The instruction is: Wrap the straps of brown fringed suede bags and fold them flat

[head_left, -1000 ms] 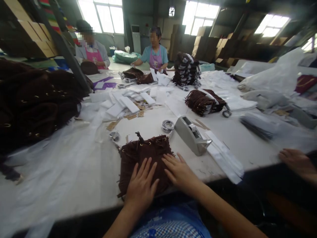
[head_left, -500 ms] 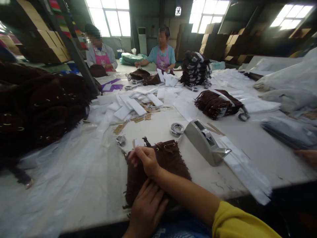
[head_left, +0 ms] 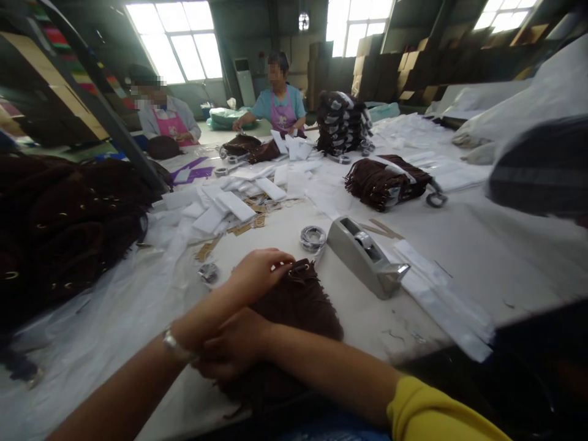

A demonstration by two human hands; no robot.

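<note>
A dark brown fringed bag [head_left: 303,306] with metal eyelets lies flat before me on the table. My left hand [head_left: 264,267], a bracelet on its wrist, reaches to the bag's far edge; its fingers pinch the edge beside the eyelets. My right hand [head_left: 236,343] passes beneath my left forearm, crossing the bag. Its fingers are curled at the bag's left side, and the forearm partly covers them, so what they hold is hidden. Just beyond the bag is a wrapped, coiled strap [head_left: 313,239]. Right of the bag stands a grey tape dispenser [head_left: 362,257].
Dark brown bags [head_left: 59,226] are heaped at left. White packets [head_left: 234,205] and cardboard tags [head_left: 206,248] lie mid-table. A fringed bundle [head_left: 386,180], a tall bag stack [head_left: 342,122] and plastic strips [head_left: 445,300] are to the right. Two co-workers [head_left: 282,110] work across the table.
My left hand has moved forward from the near part of the bag to its far edge. My right hand has drawn back left and nearer, under the left forearm. The view has shifted right.
</note>
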